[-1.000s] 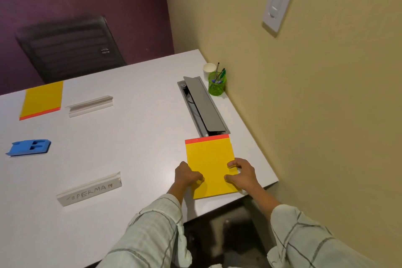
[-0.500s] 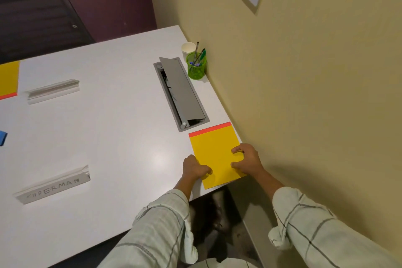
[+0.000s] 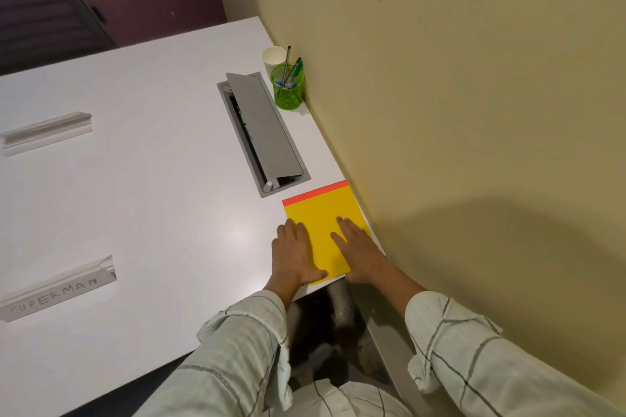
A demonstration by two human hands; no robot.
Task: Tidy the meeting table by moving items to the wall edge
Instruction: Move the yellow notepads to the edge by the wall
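At the 3 o'clock edge of the white meeting table (image 3: 142,179), hard against the yellow wall (image 3: 474,112), lies the yellow notepad (image 3: 321,213), its red-bound end at 12 o'clock and its long axis running along the wall. Its right side appears to touch the wall, so it looks already placed. Both hands lie on its near end: the left hand (image 3: 294,256) at its 8 o'clock corner, the right hand (image 3: 360,249) at its 5 o'clock side, fingers straight and flat on the paper, pressing rather than gripping. What remains lies well apart toward 9 o'clock: the name card marked SUPERMAN (image 3: 57,288) and, farther up, a plain name card (image 3: 45,132), each with its long axis crosswise to the wall. The left hand is the nearer to both. Beyond the open cable box (image 3: 264,132), the green pen cup (image 3: 288,86) and paper cup (image 3: 273,56) already sit by the wall.
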